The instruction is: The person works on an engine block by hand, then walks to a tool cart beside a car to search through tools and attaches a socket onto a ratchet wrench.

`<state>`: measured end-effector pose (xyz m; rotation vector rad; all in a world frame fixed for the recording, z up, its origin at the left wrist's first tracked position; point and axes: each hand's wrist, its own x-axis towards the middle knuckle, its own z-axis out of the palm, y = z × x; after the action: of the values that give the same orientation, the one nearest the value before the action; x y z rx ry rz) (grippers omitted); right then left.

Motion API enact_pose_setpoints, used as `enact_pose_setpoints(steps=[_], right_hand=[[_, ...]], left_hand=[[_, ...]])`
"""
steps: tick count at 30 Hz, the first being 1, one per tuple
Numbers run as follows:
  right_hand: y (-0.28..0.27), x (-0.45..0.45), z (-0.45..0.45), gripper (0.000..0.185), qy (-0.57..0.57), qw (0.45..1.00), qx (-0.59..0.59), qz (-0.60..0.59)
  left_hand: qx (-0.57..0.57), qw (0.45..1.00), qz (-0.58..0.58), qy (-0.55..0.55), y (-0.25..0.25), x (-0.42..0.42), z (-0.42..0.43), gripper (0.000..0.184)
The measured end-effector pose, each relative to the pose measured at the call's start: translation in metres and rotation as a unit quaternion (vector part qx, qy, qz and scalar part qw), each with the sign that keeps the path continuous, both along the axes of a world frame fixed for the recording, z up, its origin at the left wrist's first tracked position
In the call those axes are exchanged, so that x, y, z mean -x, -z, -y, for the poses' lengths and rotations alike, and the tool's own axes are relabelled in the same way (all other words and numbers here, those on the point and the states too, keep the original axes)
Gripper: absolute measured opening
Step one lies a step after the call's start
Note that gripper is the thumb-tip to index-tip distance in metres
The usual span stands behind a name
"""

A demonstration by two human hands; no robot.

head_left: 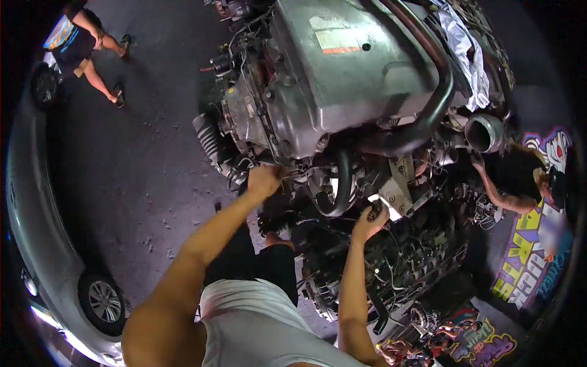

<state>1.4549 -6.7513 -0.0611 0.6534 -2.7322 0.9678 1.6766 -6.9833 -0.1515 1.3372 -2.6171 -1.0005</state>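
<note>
A large engine (361,73) with a grey-silver cover fills the upper middle of the view. My left hand (264,181) is closed at its lower left side, among thin wires and fittings near a ribbed black hose (214,147). What those fingers grip is hidden. My right hand (370,225) is curled around a small dark object (374,211) whose kind I cannot make out. Right beside it, a metal bracket (397,196) on the engine is brightly lit. A curved black hose (343,189) hangs down between my two hands.
Below lies a second dark engine (391,263). Another person (513,177) reaches toward the engine from the right. A silver car (46,214) stands at left, with someone (85,49) near it at the upper left. White cloth (465,55) lies on the engine.
</note>
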Motion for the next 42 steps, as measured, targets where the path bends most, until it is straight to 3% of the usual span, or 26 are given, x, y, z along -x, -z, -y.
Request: enact_pose_setpoints(steps=[2, 3, 5, 8, 9, 10, 12, 13, 14, 15, 16, 18, 20, 21, 24, 27, 28, 30, 33, 36, 42], right_hand=[[-0.001, -0.016, -0.018, 0.036, -0.026, 0.998, -0.044, -0.034], [-0.01, -0.025, -0.017, 0.035, -0.044, 0.999, 0.002, 0.014], [-0.012, -0.035, -0.028, 0.034, -0.058, 0.997, -0.046, -0.026], [-0.008, -0.044, -0.045, 0.035, -0.046, 0.996, -0.07, -0.036], [-0.005, -0.047, -0.051, 0.036, -0.037, 0.996, -0.07, -0.03], [-0.002, -0.048, -0.054, 0.036, -0.033, 0.997, -0.063, -0.028], [0.001, -0.05, -0.058, 0.035, -0.029, 0.998, -0.049, -0.021], [-0.001, -0.049, -0.056, 0.035, -0.021, 0.998, -0.047, -0.022], [-0.004, -0.049, -0.051, 0.035, -0.013, 0.999, -0.045, -0.022], [-0.004, -0.053, -0.048, 0.035, -0.002, 0.999, -0.04, -0.02], [-0.002, -0.055, -0.047, 0.035, -0.01, 0.999, -0.039, -0.022], [0.002, -0.045, -0.042, 0.037, -0.032, 0.998, -0.039, -0.032], [0.0, -0.042, -0.042, 0.037, -0.026, 0.998, -0.035, -0.037], [0.001, -0.041, -0.04, 0.036, -0.02, 0.999, -0.031, -0.04], [0.004, -0.043, -0.045, 0.035, -0.012, 1.0, -0.011, 0.005], [0.01, -0.045, -0.057, 0.033, -0.015, 0.998, -0.056, -0.014], [0.012, -0.046, -0.061, 0.033, -0.013, 0.998, -0.054, -0.008], [0.015, -0.048, -0.069, 0.032, -0.009, 0.999, -0.053, 0.005], [0.013, -0.053, -0.074, 0.032, -0.005, 0.998, -0.069, 0.006], [0.021, -0.057, -0.081, 0.031, -0.001, 0.998, -0.054, 0.041], [0.036, -0.068, -0.078, 0.028, -0.041, 0.996, -0.077, 0.019]], left_hand=[[-0.001, 0.997, 0.007, 0.082, -0.006, 0.001, 0.028, 0.043], [0.049, 0.991, 0.016, 0.119, 0.001, 0.007, 0.04, 0.045], [0.144, 0.969, 0.036, 0.196, 0.017, 0.017, 0.052, 0.048], [0.236, 0.91, 0.074, 0.332, -0.01, 0.027, 0.073, 0.048], [0.307, 0.91, -0.03, 0.278, 0.009, 0.026, 0.07, 0.048], [0.246, 0.938, -0.016, 0.245, 0.028, 0.026, 0.064, 0.048], [0.12, 0.978, 0.015, 0.173, 0.02, 0.02, 0.039, 0.049], [0.118, 0.988, -0.029, 0.097, 0.023, 0.01, 0.006, 0.047], [0.072, 0.991, 0.053, 0.095, 0.039, 0.009, -0.032, 0.044], [-0.054, 0.992, 0.078, -0.082, -0.002, 0.022, -0.057, 0.04], [-0.104, 0.977, 0.063, -0.175, -0.003, 0.027, -0.064, 0.041], [-0.092, 0.978, 0.047, -0.184, -0.009, 0.027, -0.054, 0.041], [-0.028, 0.993, -0.038, -0.11, -0.028, 0.013, -0.028, 0.043], [-0.022, 0.997, -0.016, -0.066, -0.026, 0.012, -0.012, 0.043], [0.141, 0.983, -0.032, 0.117, 0.001, 0.005, 0.031, 0.042], [0.068, 0.928, 0.167, 0.327, -0.023, 0.03, 0.072, 0.042], [0.183, 0.936, 0.074, 0.291, -0.01, 0.032, 0.073, 0.044], [0.397, 0.889, -0.113, 0.198, 0.023, 0.032, 0.068, 0.049], [0.368, 0.912, -0.056, 0.172, 0.029, 0.031, 0.055, 0.05], [0.279, 0.941, 0.084, 0.171, 0.004, 0.034, 0.043, 0.048], [0.357, 0.926, 0.002, 0.122, 0.044, 0.046, 0.031, 0.048]])
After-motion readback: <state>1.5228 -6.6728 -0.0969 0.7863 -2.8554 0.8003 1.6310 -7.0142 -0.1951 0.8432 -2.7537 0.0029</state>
